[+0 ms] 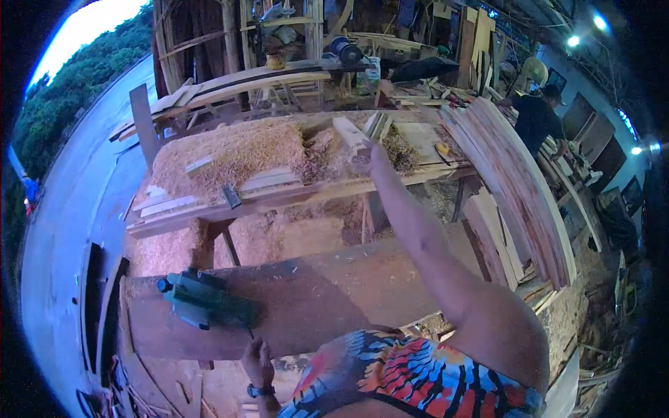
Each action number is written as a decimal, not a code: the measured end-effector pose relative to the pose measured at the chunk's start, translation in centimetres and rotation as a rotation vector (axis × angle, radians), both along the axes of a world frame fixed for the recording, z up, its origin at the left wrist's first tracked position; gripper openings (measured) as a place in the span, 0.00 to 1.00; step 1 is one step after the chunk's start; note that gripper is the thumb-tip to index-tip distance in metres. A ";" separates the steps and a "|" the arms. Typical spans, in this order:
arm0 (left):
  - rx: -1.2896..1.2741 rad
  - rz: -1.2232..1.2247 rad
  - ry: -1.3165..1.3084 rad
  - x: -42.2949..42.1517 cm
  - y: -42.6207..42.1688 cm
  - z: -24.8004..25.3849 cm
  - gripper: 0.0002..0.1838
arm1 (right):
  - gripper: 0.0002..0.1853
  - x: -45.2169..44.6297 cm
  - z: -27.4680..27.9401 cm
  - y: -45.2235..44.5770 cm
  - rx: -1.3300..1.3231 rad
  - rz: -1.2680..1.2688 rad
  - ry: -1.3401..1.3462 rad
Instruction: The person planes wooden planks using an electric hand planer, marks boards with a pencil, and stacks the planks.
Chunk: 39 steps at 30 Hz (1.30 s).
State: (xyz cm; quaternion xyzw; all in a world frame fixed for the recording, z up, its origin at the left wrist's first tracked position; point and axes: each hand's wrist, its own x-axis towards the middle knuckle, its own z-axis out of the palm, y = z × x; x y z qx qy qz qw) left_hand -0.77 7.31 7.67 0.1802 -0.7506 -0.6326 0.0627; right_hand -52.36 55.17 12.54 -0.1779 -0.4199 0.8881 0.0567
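Note:
My right hand [364, 159] reaches across to the far bench, its fingers closed on the near end of a pale wood piece [348, 132]; blur hides the exact grip. Beside that piece lie short wood strips [378, 125] among shavings. My left hand [258, 361], with a watch at the wrist, hangs low by the near edge of a wide brown plank [313, 292]. Its fingers are loosely bent and apart, with nothing visible in them. On the plank's left part, a green electric planer [209, 299] lies beyond my left hand.
Wood shavings [230, 150] heap over the far bench [293, 195]. A dark block [231, 196] sits at its front edge. Long stacked boards [516, 188] stand at the right. Another person [536, 118] is at the back right. Scrap wood lies around the floor.

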 end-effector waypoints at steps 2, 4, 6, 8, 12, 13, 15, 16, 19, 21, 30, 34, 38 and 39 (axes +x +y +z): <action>-0.034 -0.030 0.049 -0.3 -0.5 1.8 0.12 | 0.16 5.8 -0.9 -3.4 0.146 0.019 0.050; -0.146 -0.108 0.085 -0.9 -1.3 3.1 0.11 | 0.20 13.8 -0.8 -6.6 0.221 0.142 0.020; -0.163 -0.135 0.276 -2.3 -1.5 2.7 0.11 | 0.23 19.6 -0.2 -9.6 0.085 0.299 -0.030; -0.220 -0.211 0.303 -4.2 -1.3 4.0 0.11 | 0.25 21.8 -2.5 -12.0 0.424 0.304 0.011; -0.338 -0.341 0.388 -7.6 0.3 8.6 0.12 | 0.23 25.2 -3.8 -15.1 0.739 0.319 0.064; -0.323 -0.348 0.421 -8.1 0.7 8.9 0.12 | 0.21 26.2 -3.7 -15.9 0.814 0.307 0.055; -0.293 -0.362 0.498 -8.8 1.6 9.3 0.12 | 0.19 28.2 -0.9 -17.7 0.989 0.313 0.044; -0.288 -0.367 0.491 -8.7 1.9 9.5 0.12 | 0.18 29.2 0.9 -18.5 1.088 0.330 0.036; -0.330 -0.383 0.501 -8.0 1.7 9.7 0.11 | 0.20 31.3 4.6 -19.4 1.352 0.441 0.037; -0.420 -0.377 0.535 -7.3 1.2 8.5 0.12 | 0.27 32.3 4.5 -18.9 1.402 0.475 0.076; -0.325 -0.288 0.292 -4.9 -0.3 5.8 0.14 | 0.29 34.7 -5.8 -16.8 1.425 0.495 0.382; 0.051 -0.348 0.081 -6.8 1.0 4.0 0.24 | 0.29 35.7 -3.2 -18.1 1.261 0.583 0.229; 0.660 -0.227 -0.082 -10.4 3.9 4.1 0.36 | 0.31 37.6 -0.4 -20.1 1.460 0.465 0.490; 0.691 -0.184 -0.052 -11.2 4.4 4.2 0.39 | 0.31 38.4 0.8 -21.1 1.555 0.410 0.617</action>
